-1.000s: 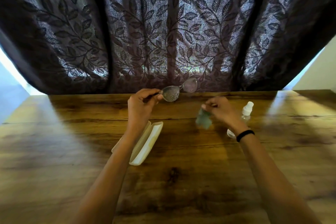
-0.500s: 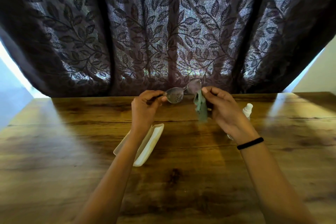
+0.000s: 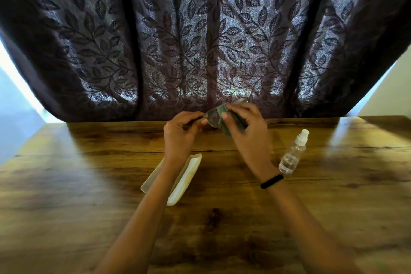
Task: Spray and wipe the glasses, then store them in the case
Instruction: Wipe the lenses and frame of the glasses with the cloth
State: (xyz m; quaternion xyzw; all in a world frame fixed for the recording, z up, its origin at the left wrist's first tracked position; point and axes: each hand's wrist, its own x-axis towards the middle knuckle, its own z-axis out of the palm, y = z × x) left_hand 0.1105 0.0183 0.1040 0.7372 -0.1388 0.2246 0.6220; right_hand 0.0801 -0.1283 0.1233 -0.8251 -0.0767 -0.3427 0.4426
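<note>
In the head view, the wide wooden table (image 3: 222,240) with brown grain fills the lower half, and I give every place in relation to it. Above the far edge of the table, near its middle, both hands are raised and close together. The left hand (image 3: 180,132) pinches the thin temple end of the clear-lens glasses (image 3: 213,118) between thumb and fingers, so it is closed on them. The right hand (image 3: 246,129) holds a small dark green wiping cloth (image 3: 222,111) folded around one lens, with the thumb in front and the fingers behind, so it is closed on the cloth and presses it against the glasses. The other lens shows only a little above the right hand. A black band (image 3: 271,181) sits on the right wrist. On the table, under the left forearm, lies the open cream-white glasses case (image 3: 189,173), long and narrow, partly hidden by the arm. To the right of the right wrist, the small clear plastic spray bottle (image 3: 292,155) with a white nozzle rests on the table surface; I cannot tell for sure if it stands or lies. Behind the far edge of the table hangs a dark purple curtain (image 3: 200,40) with a leaf pattern.
</note>
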